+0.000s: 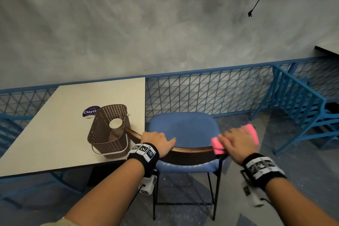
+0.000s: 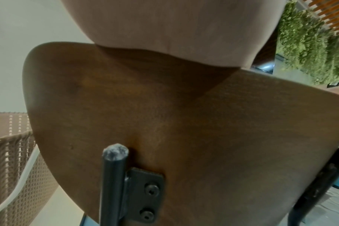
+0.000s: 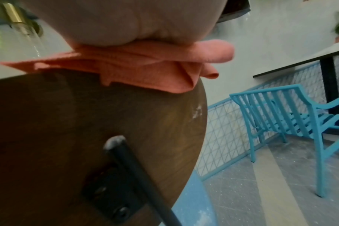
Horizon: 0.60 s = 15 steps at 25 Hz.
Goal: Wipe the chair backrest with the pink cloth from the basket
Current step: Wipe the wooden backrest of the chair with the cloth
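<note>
The chair has a dark wooden backrest point(image 1: 192, 149) point(image 2: 164, 122) point(image 3: 68, 122) and a blue seat point(image 1: 187, 128). My left hand point(image 1: 157, 140) grips the left part of the backrest's top edge, thumb lying along the rim; the left wrist view shows only its palm point(image 2: 164, 30) on the wood. My right hand point(image 1: 236, 141) point(image 3: 116, 23) lies over the pink cloth point(image 1: 217, 146) point(image 3: 145, 71), bunched on the right end of the top edge, fingers curling over the far side. The brown perforated basket point(image 1: 106, 134) point(image 2: 8, 152) stands on the table beside the chair.
The beige table point(image 1: 64, 124) is left of the chair, with a purple sticker point(image 1: 89, 111) behind the basket and a white cup point(image 1: 115, 123) inside it. A blue mesh railing point(image 1: 201, 93) runs behind. A blue metal chair point(image 1: 300, 108) point(image 3: 281, 114) stands to the right.
</note>
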{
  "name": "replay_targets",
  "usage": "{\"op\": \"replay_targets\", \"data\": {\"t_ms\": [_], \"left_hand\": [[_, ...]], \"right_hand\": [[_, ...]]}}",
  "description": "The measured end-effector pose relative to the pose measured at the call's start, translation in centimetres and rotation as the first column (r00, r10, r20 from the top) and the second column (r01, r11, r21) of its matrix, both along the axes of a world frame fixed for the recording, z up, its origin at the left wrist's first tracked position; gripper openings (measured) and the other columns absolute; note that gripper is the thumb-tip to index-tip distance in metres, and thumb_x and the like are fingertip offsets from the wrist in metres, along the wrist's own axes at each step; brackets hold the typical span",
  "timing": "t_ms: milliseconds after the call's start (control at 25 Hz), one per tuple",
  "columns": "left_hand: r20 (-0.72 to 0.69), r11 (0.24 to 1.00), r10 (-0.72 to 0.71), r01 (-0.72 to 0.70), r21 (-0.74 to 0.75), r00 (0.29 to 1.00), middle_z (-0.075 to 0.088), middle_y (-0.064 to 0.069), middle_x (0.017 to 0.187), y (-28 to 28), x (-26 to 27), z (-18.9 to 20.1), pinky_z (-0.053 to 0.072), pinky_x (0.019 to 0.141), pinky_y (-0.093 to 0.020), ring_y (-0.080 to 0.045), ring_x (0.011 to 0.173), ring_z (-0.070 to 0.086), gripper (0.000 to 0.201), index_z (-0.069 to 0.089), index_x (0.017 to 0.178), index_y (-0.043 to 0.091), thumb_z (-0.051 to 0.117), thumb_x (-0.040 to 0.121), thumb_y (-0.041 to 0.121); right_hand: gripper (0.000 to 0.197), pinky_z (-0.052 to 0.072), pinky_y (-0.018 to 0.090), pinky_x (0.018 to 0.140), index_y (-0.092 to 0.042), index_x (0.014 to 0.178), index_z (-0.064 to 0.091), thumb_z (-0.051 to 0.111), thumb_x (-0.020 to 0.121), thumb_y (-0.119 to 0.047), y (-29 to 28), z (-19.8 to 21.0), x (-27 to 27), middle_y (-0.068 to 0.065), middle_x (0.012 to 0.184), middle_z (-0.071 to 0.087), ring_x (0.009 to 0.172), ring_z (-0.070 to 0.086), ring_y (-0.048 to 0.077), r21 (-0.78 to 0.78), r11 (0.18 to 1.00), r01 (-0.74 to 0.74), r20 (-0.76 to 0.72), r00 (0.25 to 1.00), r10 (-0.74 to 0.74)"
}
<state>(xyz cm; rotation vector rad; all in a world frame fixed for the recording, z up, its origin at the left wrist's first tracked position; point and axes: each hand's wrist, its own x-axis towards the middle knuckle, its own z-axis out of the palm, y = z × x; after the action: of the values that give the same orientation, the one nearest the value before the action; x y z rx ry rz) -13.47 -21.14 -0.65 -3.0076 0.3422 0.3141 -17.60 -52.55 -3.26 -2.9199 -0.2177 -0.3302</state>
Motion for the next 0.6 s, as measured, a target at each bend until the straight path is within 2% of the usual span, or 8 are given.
{"op": "replay_targets", "data": {"t_ms": [40, 120, 240, 320, 400, 480, 560, 600], "left_hand": [[0.003, 1.000, -0.007, 0.007, 0.006, 1.000, 0.071, -0.005, 0.087, 0.0, -0.1, 0.0, 0.040, 0.074, -0.036, -0.025, 0.083, 0.062, 0.073, 0.068, 0.078, 0.016, 0.015, 0.088, 0.066], [0.005, 1.000, -0.023, 0.023, 0.011, 1.000, 0.071, -0.004, 0.086, 0.1, -0.2, -0.1, 0.038, 0.074, -0.037, -0.025, 0.083, 0.062, 0.073, 0.067, 0.077, 0.016, 0.014, 0.089, 0.064], [0.002, 0.999, -0.043, 0.043, -0.016, 0.999, 0.066, -0.002, 0.077, 0.3, -0.3, -0.2, 0.035, 0.075, -0.038, -0.023, 0.077, 0.059, 0.074, 0.068, 0.076, 0.016, 0.014, 0.091, 0.064], [0.027, 0.996, -0.055, 0.057, -0.073, 0.998, 0.070, -0.002, 0.081, 0.5, -0.4, -0.3, 0.036, 0.081, -0.040, -0.023, 0.083, 0.063, 0.070, 0.069, 0.086, 0.019, 0.016, 0.093, 0.064], [0.014, 0.977, -0.046, 0.048, -0.208, 0.999, 0.074, -0.001, 0.096, 0.8, -0.3, -0.2, 0.037, 0.092, -0.042, -0.024, 0.096, 0.065, 0.060, 0.065, 0.103, 0.027, 0.020, 0.094, 0.065], [-0.076, 0.901, -0.046, 0.008, -0.433, 0.996, 0.073, 0.002, 0.112, 1.6, 0.5, -0.1, 0.041, 0.098, -0.042, -0.023, 0.106, 0.064, 0.048, 0.060, 0.117, 0.031, 0.029, 0.096, 0.062], [-0.123, 0.756, -0.060, -0.036, -0.653, 0.991, 0.072, 0.006, 0.113, 2.9, 1.3, 0.1, 0.048, 0.098, -0.041, -0.018, 0.106, 0.064, 0.037, 0.063, 0.115, 0.032, 0.043, 0.095, 0.056], [-0.096, 0.725, -0.050, -0.030, -0.688, 0.994, 0.072, 0.007, 0.111, 3.9, 1.8, 0.2, 0.049, 0.097, -0.041, -0.016, 0.105, 0.064, 0.034, 0.066, 0.112, 0.031, 0.047, 0.093, 0.052]], "right_hand": [[0.055, 0.036, 0.039, 0.078, -0.027, 0.073, 0.061, 0.022, 0.095, -0.058, -1.8, 0.2, 0.7, -0.004, 0.070, 0.057, 0.076, 0.056, 0.025, 0.015, 0.998, 0.061, -0.008, 0.998, -0.061], [0.062, 0.038, 0.040, 0.081, -0.026, 0.079, 0.068, 0.018, 0.093, -0.060, -3.3, 0.6, 1.6, -0.001, 0.077, 0.063, 0.084, 0.060, 0.026, -0.002, 0.986, 0.166, -0.068, 0.984, -0.166], [0.061, 0.036, 0.043, 0.095, -0.030, 0.096, 0.072, 0.016, 0.094, -0.054, -0.3, 1.1, 0.9, 0.000, 0.097, 0.070, 0.098, 0.059, 0.028, -0.130, 0.954, 0.269, -0.100, 0.954, -0.282], [0.060, 0.032, 0.045, 0.102, -0.034, 0.101, 0.069, 0.014, 0.094, -0.053, 3.5, 1.4, -0.7, -0.003, 0.101, 0.070, 0.099, 0.059, 0.025, -0.159, 0.959, 0.233, -0.093, 0.964, -0.249], [0.056, 0.030, 0.047, 0.105, -0.035, 0.113, 0.063, 0.014, 0.095, -0.054, 7.3, 1.4, -2.3, -0.004, 0.107, 0.067, 0.102, 0.059, 0.025, -0.145, 0.978, 0.149, -0.109, 0.980, -0.166], [0.052, 0.032, 0.050, 0.102, -0.032, 0.128, 0.056, 0.020, 0.097, -0.054, 11.2, 0.7, -3.3, -0.001, 0.112, 0.065, 0.103, 0.058, 0.028, -0.141, 0.987, 0.075, -0.114, 0.989, -0.091], [0.049, 0.038, 0.051, 0.093, -0.027, 0.132, 0.054, 0.032, 0.097, -0.054, 14.9, 0.3, -3.6, 0.004, 0.110, 0.065, 0.095, 0.059, 0.033, -0.178, 0.984, -0.009, -0.107, 0.994, -0.010], [0.048, 0.041, 0.051, 0.088, -0.026, 0.131, 0.055, 0.039, 0.095, -0.055, 16.5, 0.4, -3.5, 0.006, 0.108, 0.065, 0.091, 0.059, 0.034, -0.193, 0.980, -0.040, -0.108, 0.994, 0.020]]}}
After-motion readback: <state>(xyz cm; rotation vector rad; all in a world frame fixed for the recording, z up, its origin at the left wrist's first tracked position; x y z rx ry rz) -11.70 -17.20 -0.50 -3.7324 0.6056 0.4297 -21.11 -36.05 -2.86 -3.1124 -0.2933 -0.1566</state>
